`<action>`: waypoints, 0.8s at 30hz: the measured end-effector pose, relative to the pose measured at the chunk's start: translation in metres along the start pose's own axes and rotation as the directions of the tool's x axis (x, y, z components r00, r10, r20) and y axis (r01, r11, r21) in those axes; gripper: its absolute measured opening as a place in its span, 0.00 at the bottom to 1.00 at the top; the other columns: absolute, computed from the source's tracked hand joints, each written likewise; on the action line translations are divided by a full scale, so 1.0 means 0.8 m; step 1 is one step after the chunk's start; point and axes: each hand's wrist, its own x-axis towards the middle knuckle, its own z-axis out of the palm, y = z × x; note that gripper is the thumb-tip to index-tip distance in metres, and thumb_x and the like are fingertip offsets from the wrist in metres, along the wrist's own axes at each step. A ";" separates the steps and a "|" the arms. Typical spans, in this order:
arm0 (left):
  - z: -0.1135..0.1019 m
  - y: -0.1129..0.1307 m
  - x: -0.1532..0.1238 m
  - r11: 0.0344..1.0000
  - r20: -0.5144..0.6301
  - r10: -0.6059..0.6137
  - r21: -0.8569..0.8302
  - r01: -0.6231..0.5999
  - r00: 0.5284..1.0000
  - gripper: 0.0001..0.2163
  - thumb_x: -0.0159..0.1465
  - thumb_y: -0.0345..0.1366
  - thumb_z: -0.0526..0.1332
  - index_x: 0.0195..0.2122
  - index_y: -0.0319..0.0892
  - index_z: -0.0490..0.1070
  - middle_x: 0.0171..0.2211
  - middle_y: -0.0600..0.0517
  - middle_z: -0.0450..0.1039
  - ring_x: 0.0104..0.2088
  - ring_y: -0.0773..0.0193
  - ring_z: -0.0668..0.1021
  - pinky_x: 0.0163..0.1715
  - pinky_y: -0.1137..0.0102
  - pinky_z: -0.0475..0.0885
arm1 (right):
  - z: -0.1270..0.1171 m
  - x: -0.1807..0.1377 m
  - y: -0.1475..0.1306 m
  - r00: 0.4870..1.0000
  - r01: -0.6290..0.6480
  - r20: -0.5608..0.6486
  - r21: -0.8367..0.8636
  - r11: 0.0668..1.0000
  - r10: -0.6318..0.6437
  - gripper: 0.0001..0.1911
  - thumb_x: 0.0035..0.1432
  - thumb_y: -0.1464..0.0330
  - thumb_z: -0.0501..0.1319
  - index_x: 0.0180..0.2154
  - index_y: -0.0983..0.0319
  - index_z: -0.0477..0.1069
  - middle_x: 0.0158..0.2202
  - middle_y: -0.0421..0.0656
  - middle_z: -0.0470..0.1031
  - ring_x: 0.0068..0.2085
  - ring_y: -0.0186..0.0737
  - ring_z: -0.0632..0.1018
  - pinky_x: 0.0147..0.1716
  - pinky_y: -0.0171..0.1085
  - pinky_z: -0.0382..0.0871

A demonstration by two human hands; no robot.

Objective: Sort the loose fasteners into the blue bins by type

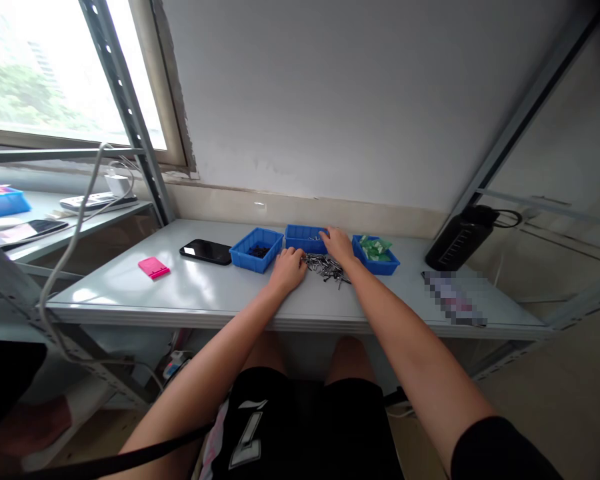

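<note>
A loose pile of thin metal screws (326, 267), silver and dark, lies on the table between my hands. My left hand (287, 269) rests at the pile's left side, fingers curled and closed at the screws; what they hold is hidden. Over the right front edge of the middle blue bin (300, 233) is my right hand (339, 244), its fingers bent together; anything in them is too small to make out. A few small silver pieces lie in that bin. The left blue bin (250, 260) contains small black pieces. Green-and-clear plastic packets (375, 248) fill the right blue bin (386, 268).
On the left of the table (130, 293) lie a black phone (206, 252) and a pink plastic piece (154, 267). A black water bottle (460, 239) and a pixelated flat item (453, 298) are at the right. A white cable (75, 233) hangs by the left shelf post.
</note>
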 end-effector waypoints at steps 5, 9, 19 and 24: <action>0.002 -0.002 0.001 0.999 0.033 0.039 0.009 -0.039 0.999 0.12 0.65 0.39 0.56 0.47 0.39 0.67 0.47 0.46 0.69 0.44 0.61 0.74 0.44 0.60 0.72 | -0.011 -0.024 0.033 0.995 -0.024 -0.095 0.052 0.998 0.028 0.16 0.62 0.63 0.56 0.49 0.63 0.66 0.48 0.46 0.69 0.44 0.40 0.74 0.43 0.45 0.71; 0.002 0.003 0.002 0.994 0.057 0.107 0.001 -0.107 0.993 0.12 0.66 0.39 0.56 0.47 0.39 0.67 0.48 0.46 0.68 0.45 0.60 0.73 0.45 0.59 0.71 | -0.015 -0.051 0.045 0.997 0.002 -0.082 0.091 0.996 0.005 0.15 0.62 0.63 0.56 0.48 0.63 0.66 0.47 0.45 0.70 0.43 0.39 0.74 0.42 0.44 0.71; -0.006 0.021 0.012 0.970 0.122 0.219 0.085 -0.230 0.968 0.12 0.65 0.39 0.56 0.48 0.39 0.67 0.48 0.46 0.68 0.45 0.59 0.73 0.46 0.58 0.71 | -0.009 -0.056 0.042 0.998 0.012 0.062 0.162 0.987 -0.023 0.15 0.62 0.63 0.56 0.48 0.64 0.66 0.46 0.45 0.70 0.42 0.38 0.74 0.41 0.43 0.72; -0.005 0.024 0.045 0.946 0.228 0.267 0.125 -0.300 0.936 0.13 0.65 0.39 0.56 0.48 0.39 0.67 0.47 0.46 0.69 0.44 0.60 0.74 0.44 0.59 0.72 | -0.004 -0.054 0.049 0.993 -0.012 0.118 0.173 0.985 -0.009 0.15 0.62 0.63 0.56 0.48 0.64 0.66 0.46 0.45 0.70 0.43 0.39 0.74 0.41 0.43 0.72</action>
